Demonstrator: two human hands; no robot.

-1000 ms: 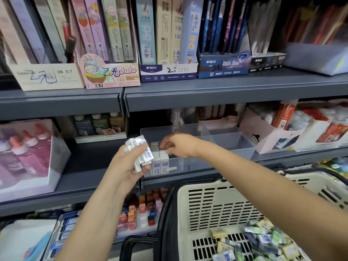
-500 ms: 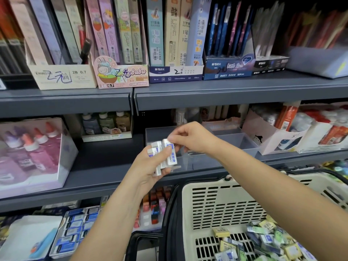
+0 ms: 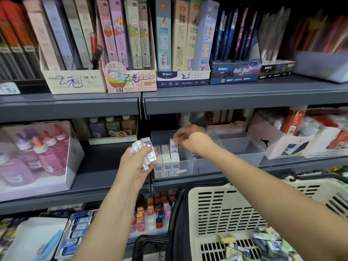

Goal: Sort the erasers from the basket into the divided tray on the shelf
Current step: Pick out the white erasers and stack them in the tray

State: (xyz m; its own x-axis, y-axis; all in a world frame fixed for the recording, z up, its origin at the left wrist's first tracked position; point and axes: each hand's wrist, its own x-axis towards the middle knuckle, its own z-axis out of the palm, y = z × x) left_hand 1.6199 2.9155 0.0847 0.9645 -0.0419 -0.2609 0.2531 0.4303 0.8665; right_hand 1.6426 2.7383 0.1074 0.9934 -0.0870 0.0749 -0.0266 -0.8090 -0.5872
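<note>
Several erasers point(image 3: 146, 152) are standing roughly upright, gripped in the left hand point(image 3: 134, 165), while the right hand point(image 3: 190, 140) is pinching one eraser point(image 3: 173, 146) upright over the left compartment of the tray point(image 3: 243, 157).

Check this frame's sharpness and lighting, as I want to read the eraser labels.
Head view: wide-angle distortion bends the shelf edge; the top-right corner sinks into darkness; the held erasers in the left hand are motion-blurred, print unreadable; the single eraser pinched by the right hand is soft too; the loose erasers in the basket smear near the frame edge; the pink carton label above reads clearly.
</note>
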